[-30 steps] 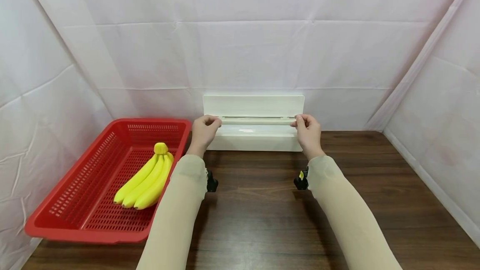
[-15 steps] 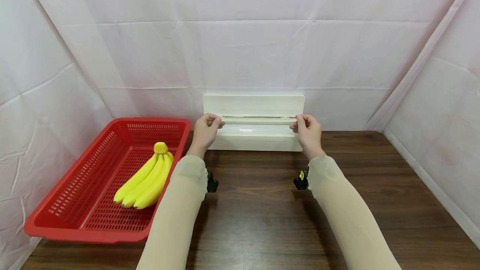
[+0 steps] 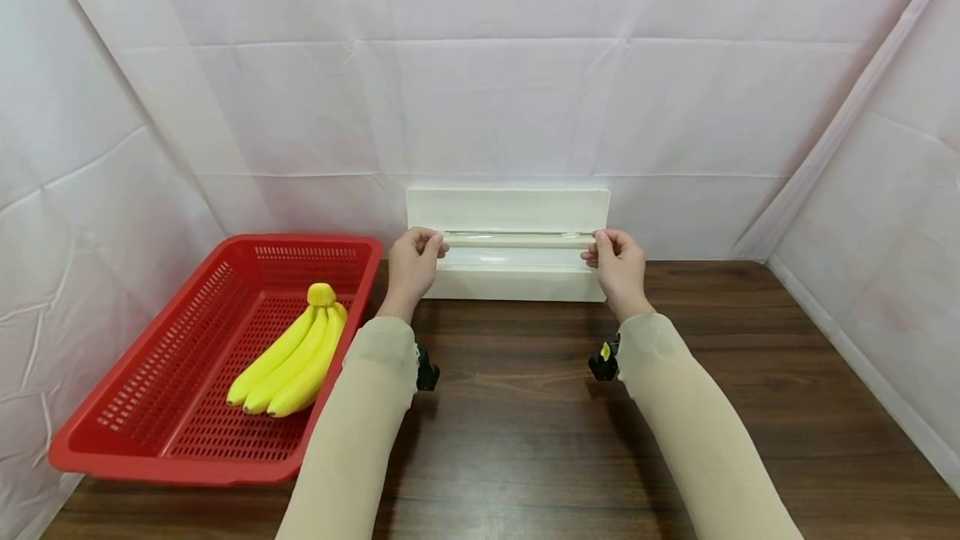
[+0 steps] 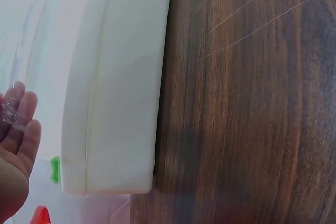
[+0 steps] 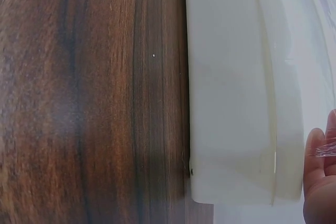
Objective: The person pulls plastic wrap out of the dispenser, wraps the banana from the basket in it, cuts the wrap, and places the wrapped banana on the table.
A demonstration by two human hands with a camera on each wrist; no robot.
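Two hands at opposite ends of a white box (image 3: 510, 286), set at 12 o'clock on the desk (image 3: 510, 423) near the rear cloth (image 3: 495, 115). Left hand (image 3: 409, 265): at the box's 9 o'clock end, thumb and fingertips together in a narrow pinch on clear film (image 4: 11, 116). Right hand (image 3: 621, 267): at the 3 o'clock end, likewise with film pinched in the fingers. Hard to make out: full extent of the film between both hands. Upright white panel (image 3: 510, 208) along the box's 12 o'clock side. Green tab (image 4: 55, 169) at the box's 9 o'clock end. Red basket (image 3: 172, 470) at 9 o'clock on the desk. Inside, near the 3 o'clock wall: yellow bananas (image 3: 296, 361), crown toward 1 o'clock, tips toward 7 o'clock. Beige sleeves (image 3: 360, 432) on both forearms.
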